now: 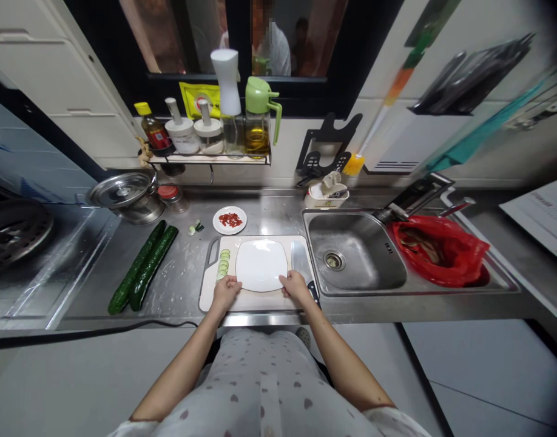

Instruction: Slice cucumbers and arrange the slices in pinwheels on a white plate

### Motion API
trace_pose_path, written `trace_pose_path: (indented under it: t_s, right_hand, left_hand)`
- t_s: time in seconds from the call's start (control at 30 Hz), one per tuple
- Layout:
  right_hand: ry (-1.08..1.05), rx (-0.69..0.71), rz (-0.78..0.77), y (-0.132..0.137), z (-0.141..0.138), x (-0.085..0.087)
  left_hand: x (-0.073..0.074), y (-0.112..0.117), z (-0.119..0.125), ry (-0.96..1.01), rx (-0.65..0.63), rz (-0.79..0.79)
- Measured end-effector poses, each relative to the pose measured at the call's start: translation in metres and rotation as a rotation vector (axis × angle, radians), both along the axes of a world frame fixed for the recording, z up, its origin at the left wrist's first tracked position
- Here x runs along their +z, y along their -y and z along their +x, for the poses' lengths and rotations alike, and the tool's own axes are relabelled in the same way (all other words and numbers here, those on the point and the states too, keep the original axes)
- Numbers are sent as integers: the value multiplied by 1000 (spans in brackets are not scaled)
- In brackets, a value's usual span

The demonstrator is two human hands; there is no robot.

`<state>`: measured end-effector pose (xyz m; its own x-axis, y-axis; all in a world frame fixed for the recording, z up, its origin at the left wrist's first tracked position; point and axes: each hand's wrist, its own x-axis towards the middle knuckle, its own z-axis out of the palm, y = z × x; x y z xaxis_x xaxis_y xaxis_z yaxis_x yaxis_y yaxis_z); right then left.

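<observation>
A white squarish plate point(261, 265) is held level over the middle of the cutting board point(209, 298). My left hand point(227, 293) pinches its lower left corner between thumb and fingers, and my right hand point(295, 286) grips the lower right corner the same way. Whether the plate touches the board I cannot tell. Along the board's left side lies a row of overlapping cucumber slices point(223, 262). To the right of the plate rests a knife point(299, 255), its blade partly behind my right hand and its dark handle near the board's front right corner.
Two whole cucumbers point(144, 267) lie at the left. Behind the board stand a small plate of chopped red pieces point(230, 220) and cucumber ends point(195, 227). At the right are the sink point(360, 252) and a red plastic bag point(442, 255). A bottle shelf point(210, 159) hangs above the counter.
</observation>
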<state>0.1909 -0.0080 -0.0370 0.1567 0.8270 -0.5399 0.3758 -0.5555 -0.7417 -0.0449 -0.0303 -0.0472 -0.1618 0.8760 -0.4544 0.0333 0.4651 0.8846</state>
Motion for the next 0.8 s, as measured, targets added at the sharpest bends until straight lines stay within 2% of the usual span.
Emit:
trace_pose_path:
  t_s: [0.23, 0.4, 0.47, 0.57, 0.67, 0.8]
  right_hand:
    - [194, 118, -8, -2, 1, 9]
    - [417, 267, 23, -3, 1, 24]
    - [542, 335, 39, -4, 0, 31]
    - [664, 406, 53, -3, -2, 41]
    - [696, 405, 71, -1, 0, 46]
    - [672, 365, 158, 2, 8, 50]
  left_hand:
    - [-3, 0, 1, 8, 20, 0]
    - [0, 3, 0, -19, 4, -12]
    - [4, 4, -4, -112, -43, -5]
    - [13, 7, -13, -382, -107, 62]
    - [20, 9, -27, -610, -102, 116]
    - [25, 12, -48, -774, -95, 105]
